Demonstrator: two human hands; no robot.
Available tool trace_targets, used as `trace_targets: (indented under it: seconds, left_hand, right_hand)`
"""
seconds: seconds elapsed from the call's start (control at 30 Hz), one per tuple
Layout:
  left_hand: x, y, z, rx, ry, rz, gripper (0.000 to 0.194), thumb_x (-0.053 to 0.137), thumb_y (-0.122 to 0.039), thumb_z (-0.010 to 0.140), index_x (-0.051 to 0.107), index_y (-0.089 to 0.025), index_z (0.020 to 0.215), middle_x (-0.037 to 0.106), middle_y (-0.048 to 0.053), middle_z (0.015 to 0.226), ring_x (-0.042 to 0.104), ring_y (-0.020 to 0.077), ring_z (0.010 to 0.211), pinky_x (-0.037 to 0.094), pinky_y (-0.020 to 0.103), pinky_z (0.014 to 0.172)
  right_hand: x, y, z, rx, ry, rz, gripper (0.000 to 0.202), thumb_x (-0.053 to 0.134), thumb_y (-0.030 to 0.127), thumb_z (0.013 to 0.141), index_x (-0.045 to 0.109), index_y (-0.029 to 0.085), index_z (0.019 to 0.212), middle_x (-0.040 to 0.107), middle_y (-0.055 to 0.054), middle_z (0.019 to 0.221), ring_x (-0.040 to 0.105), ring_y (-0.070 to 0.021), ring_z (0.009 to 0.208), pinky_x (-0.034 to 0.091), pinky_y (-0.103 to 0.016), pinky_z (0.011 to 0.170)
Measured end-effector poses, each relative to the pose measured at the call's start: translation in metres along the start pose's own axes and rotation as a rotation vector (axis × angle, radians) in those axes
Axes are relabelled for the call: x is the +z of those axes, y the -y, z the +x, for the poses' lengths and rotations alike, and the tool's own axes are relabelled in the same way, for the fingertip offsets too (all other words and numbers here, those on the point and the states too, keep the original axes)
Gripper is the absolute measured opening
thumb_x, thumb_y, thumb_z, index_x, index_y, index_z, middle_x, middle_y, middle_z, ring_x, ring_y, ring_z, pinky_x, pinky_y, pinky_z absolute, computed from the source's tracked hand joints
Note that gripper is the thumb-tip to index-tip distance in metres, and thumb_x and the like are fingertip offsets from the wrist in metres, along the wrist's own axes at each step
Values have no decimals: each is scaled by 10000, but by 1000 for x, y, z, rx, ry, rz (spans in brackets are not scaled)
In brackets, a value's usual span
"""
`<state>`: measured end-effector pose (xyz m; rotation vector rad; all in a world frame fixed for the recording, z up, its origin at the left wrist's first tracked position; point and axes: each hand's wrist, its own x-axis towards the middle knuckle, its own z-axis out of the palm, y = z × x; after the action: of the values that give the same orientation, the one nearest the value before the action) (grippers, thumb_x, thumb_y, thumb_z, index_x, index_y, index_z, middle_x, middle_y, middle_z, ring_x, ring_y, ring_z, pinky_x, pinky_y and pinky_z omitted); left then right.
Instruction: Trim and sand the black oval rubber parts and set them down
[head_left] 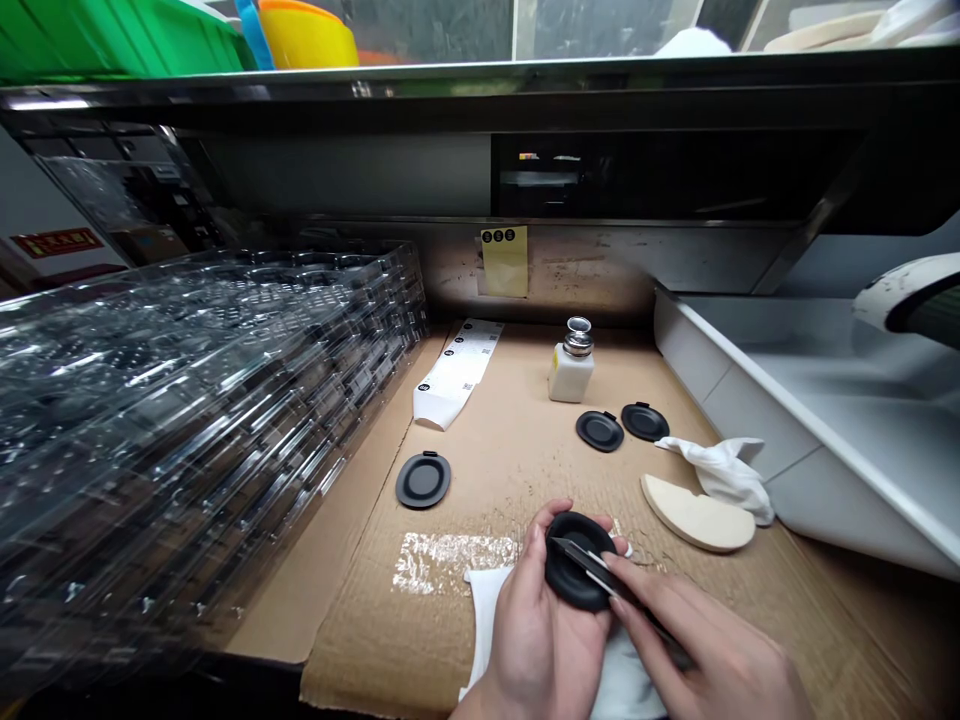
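Note:
My left hand [534, 640] is closed around a round black dished part [564, 585], its hollow side turned up. In my right hand [712, 635] is a pair of black tweezers [660, 622], pinched between thumb and fingers. Their tips reach into the hollow of the black part; whether they grip anything there I cannot tell. Below my hands lies a white cloth [486, 610], partly hidden. Similar black parts rest on the cardboard: one at the left [423, 480], and two farther back, one [600, 430] beside the other [645, 421].
Stacked clear plastic trays [300, 370] fill the left side. A label strip [457, 370] and a white pump bottle [571, 372] stand toward the back. At right are a cream half-round pad [697, 515], a crumpled white cloth [724, 465] and a white bin [810, 430]. A metal shelf [450, 85] overhangs the cardboard.

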<state>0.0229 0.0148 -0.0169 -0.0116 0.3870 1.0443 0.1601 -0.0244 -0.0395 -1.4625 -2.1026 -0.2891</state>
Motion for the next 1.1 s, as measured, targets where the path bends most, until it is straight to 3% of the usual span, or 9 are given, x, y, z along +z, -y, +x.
trace_targets:
  seconds: [0.6, 0.93, 1.1]
  left_hand:
    - [0, 2, 0, 3, 0, 19, 230, 384, -337, 862, 431, -224, 1058, 621, 114, 962, 604, 234, 891, 364, 373, 868]
    - [0, 2, -1, 6, 5, 30, 243, 385, -372, 861, 459, -220, 1036, 624, 110, 954, 601, 234, 891, 363, 377, 864]
    - [0, 2, -1, 0, 5, 29, 264, 384, -381, 862, 431, -216, 1063, 620, 119, 971, 602, 234, 895, 364, 372, 865]
  right_hand:
    - [-4, 2, 1, 16, 35, 43, 271, 488, 279, 845, 580, 260, 1099, 677, 32, 917, 650, -93, 764, 514, -151, 676]
    - [-5, 2, 4, -48, 27, 25, 278, 464, 267, 856, 591, 220, 1098, 680, -10, 933, 656, -110, 763, 521, -164, 674]
    - [-8, 1, 5, -6, 48, 48, 269, 474, 283, 852, 584, 245, 1095, 679, 20, 940, 654, -98, 776, 519, -148, 671]
